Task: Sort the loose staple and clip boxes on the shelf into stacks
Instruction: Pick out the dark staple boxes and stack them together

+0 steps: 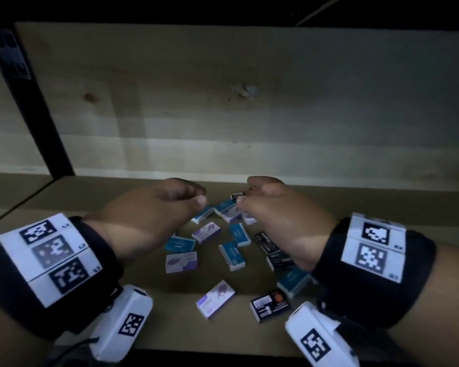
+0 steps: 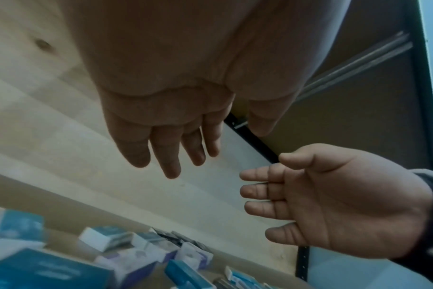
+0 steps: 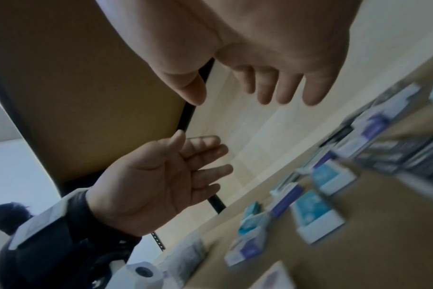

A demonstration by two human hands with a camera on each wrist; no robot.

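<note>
At the far left a black upright post [image 1: 29, 102] rises at the shelf's corner, with the pale wooden back panel [image 1: 223, 102] running rightward behind everything. The left hand [image 1: 154, 207] hovers above the brown shelf [image 1: 77, 197], fingers loose and slightly bent, holding nothing; bare board lies to its left. Just right of it and below, the loose boxes scatter flat in a cluster between the two wrists: teal boxes [image 1: 180, 244], purple-and-white boxes [image 1: 181, 262] and, toward the right, black boxes [image 1: 267, 242], some touching or overlapping at the far end, none stacked neatly. One purple-and-white box [image 1: 215, 299] and a black labelled box [image 1: 270, 305] lie nearest the shelf's front edge. The right hand [image 1: 278, 210] hangs over the far right of the cluster, fingers relaxed and empty in the wrist views. Open shelf continues to its right and behind the cluster up to the panel.
</note>
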